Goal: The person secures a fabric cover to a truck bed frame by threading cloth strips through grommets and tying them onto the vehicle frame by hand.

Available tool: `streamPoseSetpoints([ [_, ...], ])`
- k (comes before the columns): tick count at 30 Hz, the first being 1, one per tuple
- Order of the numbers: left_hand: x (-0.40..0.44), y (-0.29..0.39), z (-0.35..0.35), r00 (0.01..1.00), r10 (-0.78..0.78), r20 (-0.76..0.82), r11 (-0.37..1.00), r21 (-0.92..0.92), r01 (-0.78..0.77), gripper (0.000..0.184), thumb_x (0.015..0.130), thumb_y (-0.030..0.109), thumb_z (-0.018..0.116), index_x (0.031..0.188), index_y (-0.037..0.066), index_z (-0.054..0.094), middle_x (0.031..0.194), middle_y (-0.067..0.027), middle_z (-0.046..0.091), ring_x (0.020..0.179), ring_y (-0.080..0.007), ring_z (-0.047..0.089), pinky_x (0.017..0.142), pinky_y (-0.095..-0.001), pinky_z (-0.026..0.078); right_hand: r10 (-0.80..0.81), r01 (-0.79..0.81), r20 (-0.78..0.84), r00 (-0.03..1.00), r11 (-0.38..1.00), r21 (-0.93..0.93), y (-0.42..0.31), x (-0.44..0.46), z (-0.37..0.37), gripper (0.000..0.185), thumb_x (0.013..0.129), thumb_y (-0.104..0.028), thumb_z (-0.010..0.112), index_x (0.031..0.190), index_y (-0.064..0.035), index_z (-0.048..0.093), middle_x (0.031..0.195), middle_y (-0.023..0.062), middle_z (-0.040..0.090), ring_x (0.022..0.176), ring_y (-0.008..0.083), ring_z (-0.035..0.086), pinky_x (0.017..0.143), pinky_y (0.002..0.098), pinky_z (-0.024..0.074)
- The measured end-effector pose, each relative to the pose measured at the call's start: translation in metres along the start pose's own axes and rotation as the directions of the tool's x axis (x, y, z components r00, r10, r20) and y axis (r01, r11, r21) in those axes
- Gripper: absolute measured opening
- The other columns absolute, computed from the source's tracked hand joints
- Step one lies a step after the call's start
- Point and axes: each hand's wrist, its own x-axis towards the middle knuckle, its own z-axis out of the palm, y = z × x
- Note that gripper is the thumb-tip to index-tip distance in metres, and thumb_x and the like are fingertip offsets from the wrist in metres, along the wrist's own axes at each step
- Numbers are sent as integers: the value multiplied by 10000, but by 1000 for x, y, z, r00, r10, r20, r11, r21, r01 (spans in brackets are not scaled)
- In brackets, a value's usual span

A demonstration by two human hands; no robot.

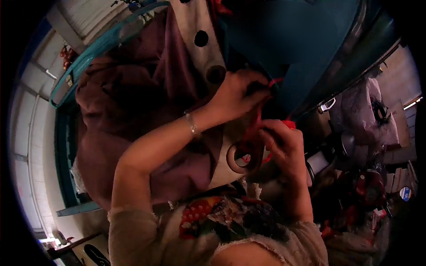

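Note:
A soft red strip point(258, 116), blurred, runs between my two hands; whether it is ribbon or cord I cannot tell. My left hand point(242, 91), a clear bracelet at its wrist, is closed on its upper part, and a red end sticks out past the fingers. Lower and to the right, my right hand point(285, 141) pinches the strip, with more red behind its fingers. Beneath the hands runs a beige band point(188, 17) with round holes along purplish-brown cloth point(133, 93). A brown ring point(230, 158) sits at a hole left of my right hand.
Teal metal panels point(319, 35) rise beyond my hands. A teal rail point(88, 57) curves around the cloth on the left. At the right stand cluttered goods, among them a pale draped cloth point(368, 115) and a dark red object point(370, 186).

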Motion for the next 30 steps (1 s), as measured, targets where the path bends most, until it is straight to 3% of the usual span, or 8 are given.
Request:
streamPoseSetpoints([
  [6,4,-2,-3,997,-50,53,998,46,48,166,812,48,674,974,17,648,921,-83,671,846,-170,637,751,-291,511,11,-13,39,999,999,42,11,-7,4,166,860,-47,591,1022,-40,626,796,123,650,691,241,645,630,302,492],
  [8,8,-2,-10,886,-388,253,727,-508,463,227,820,51,671,1040,10,630,1019,-74,652,962,-174,620,844,-285,496,48,-51,31,998,993,104,7,-9,-1,158,864,-48,584,1016,-33,626,784,125,645,687,236,642,632,304,492],
  [15,5,4,-46,828,-348,439,753,-396,526,353,857,66,631,1191,-22,556,1216,-101,558,1115,-199,549,959,-306,439,140,-142,26,990,985,95,17,-20,-13,136,877,-49,574,994,-2,624,792,108,641,711,165,619,648,296,487],
  [18,1,18,-58,895,-273,352,811,-416,411,177,859,133,625,994,17,621,894,-13,613,857,-74,557,743,-207,447,210,-201,-14,978,954,221,19,-28,-17,134,880,-56,577,989,1,628,810,84,636,729,141,597,657,274,472],
  [20,2,16,-81,837,-376,398,874,-148,463,386,828,96,650,1192,0,567,1164,-96,597,1089,-214,564,929,-298,458,226,-204,-59,972,945,256,22,-33,-23,131,882,-59,578,986,1,630,803,69,630,730,134,587,660,264,465],
  [23,-18,29,-132,859,-488,152,818,-262,512,450,776,94,670,1205,10,559,1149,-113,608,1030,-240,596,900,-352,494,267,-227,-98,959,927,299,26,-41,-37,135,887,-71,580,989,-1,633,800,36,614,739,117,570,669,243,449],
  [26,-30,54,-160,831,-487,-269,769,-583,262,236,842,20,533,1074,7,577,981,-118,654,875,-208,655,767,-294,536,379,-275,-178,908,861,428,41,-48,-49,162,891,-111,595,1015,-12,627,842,13,602,763,103,555,671,231,432],
  [30,-39,45,-165,820,-506,-267,848,-326,417,206,878,33,534,1075,19,592,959,-81,662,858,-166,645,734,-275,529,414,-274,-271,869,858,435,37,-27,-54,210,901,-134,596,1069,-12,624,954,27,623,895,128,569,801,259,439],
])
